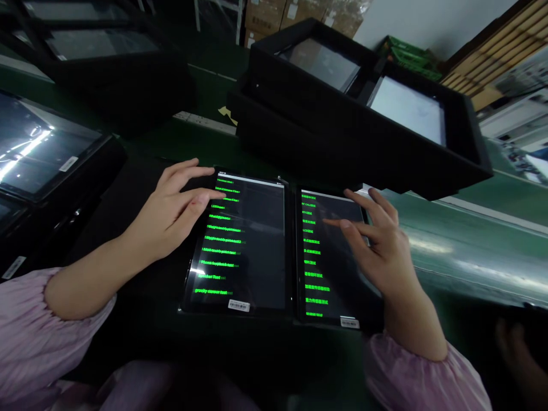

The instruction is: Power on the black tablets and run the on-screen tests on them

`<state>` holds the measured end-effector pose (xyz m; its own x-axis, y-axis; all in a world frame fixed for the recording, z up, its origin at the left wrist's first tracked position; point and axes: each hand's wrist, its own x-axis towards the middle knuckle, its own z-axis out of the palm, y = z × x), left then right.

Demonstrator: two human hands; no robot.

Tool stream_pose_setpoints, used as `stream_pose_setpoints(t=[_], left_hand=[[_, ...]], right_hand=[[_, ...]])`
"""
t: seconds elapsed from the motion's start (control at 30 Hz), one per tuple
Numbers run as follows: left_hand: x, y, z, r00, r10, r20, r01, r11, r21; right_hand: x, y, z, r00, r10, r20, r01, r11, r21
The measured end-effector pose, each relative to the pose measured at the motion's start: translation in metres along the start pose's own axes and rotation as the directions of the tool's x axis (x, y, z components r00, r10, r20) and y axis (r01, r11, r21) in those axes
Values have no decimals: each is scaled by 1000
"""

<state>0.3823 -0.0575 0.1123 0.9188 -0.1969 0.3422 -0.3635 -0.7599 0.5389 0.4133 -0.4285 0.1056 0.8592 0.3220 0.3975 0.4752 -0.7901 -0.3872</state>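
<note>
Two tablets lie side by side in front of me, their dark screens lit with lists of green text. Over the upper left edge of the left tablet is my left hand, its index finger stretched onto the list and the other fingers apart. My right hand is above the right side of the right tablet, index finger pointing at its screen, fingers spread. Whether the fingertips touch the glass I cannot tell. Neither hand holds anything. Each tablet has a small white barcode label near its bottom edge.
Behind the tablets stands a black compartment tray with tablets inside. More black trays are at the back left, and other tablets lie at the left. Cardboard boxes and a green crate sit farther back. Another person's hand shows at the lower right.
</note>
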Motion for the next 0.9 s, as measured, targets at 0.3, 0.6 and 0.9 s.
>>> stream_pose_setpoints(t=[0.3,0.6,0.9], left_hand=[[0,4,0,999,21,-36,-21,1000,-5],[0,3,0,999,-25,24,25,1000,5],[1,7,-3,997,-67,-47,67,998,4]], right_hand=[[-1,1,1,1000,6,19,-7,1000,20],[0,2,0,991,75,-115,-69,996,58],[-1,-6,-4,972,147,-183,-126,984,122]])
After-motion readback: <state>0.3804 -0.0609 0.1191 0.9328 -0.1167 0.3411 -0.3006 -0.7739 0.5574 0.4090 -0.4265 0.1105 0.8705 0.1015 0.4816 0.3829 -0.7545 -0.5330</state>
